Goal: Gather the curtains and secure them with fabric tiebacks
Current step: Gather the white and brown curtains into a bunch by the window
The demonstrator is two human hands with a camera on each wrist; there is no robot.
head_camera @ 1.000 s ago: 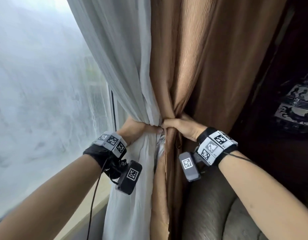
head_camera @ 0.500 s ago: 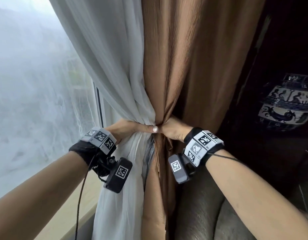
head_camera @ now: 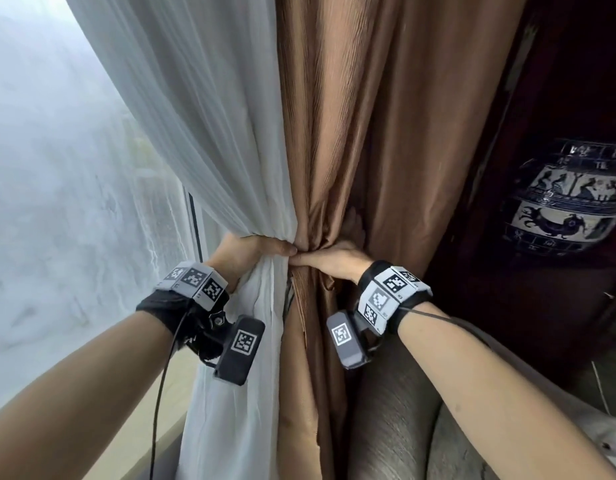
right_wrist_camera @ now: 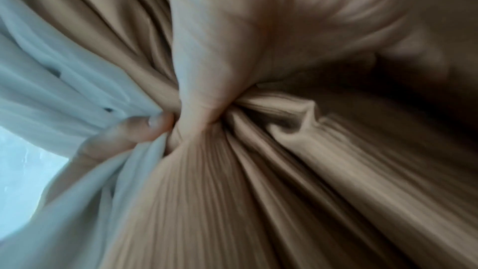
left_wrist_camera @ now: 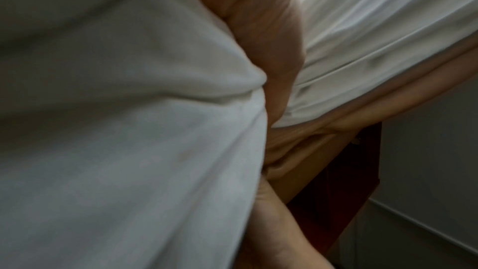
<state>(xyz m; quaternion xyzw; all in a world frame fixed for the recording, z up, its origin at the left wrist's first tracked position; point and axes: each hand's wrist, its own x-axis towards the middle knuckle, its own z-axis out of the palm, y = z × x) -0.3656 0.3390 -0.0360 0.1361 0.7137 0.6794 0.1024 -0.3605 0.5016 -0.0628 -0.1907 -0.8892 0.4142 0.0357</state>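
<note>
While the thumbs are meeting at the cinch, the left hand (head_camera: 246, 249) is clasping the sheer (head_camera: 202, 133) and the right hand (head_camera: 334, 259) is wrapping around the brown curtain (head_camera: 369, 133), both gathered between the fingers; a vase (head_camera: 564, 199) is standing well to the right.

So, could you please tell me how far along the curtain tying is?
Done: white sheer and brown curtain are bunched together. In hand: left hand and right hand grip the gathered waist. Left: no tieback is visible around it yet.
</note>
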